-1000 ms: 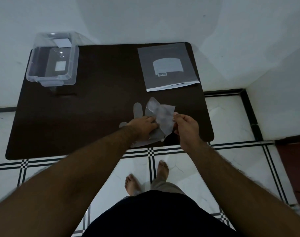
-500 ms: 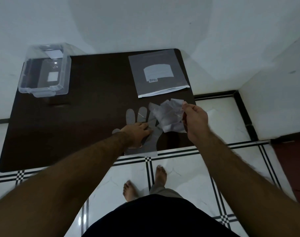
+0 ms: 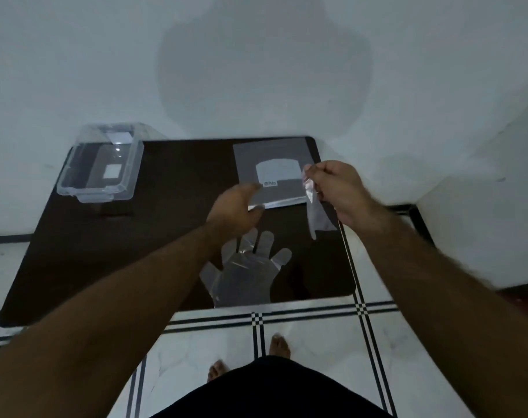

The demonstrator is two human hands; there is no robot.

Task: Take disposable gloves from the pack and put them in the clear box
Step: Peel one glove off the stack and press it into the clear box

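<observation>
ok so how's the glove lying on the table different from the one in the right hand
The glove on the table lies flat and spread out, all five fingers showing; the glove in the right hand hangs in the air, crumpled into a narrow strip. No hand touches the table glove, while the right hand pinches the other at its top. The table glove sits near the table's front edge; the held one is beside the pack. Both are thin, clear plastic.

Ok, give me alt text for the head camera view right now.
A person's right hand holds up a thin plastic glove while the left hand reaches at the glove pack on a dark table. Another glove lies flat near the front edge; a clear box sits far left.
</observation>
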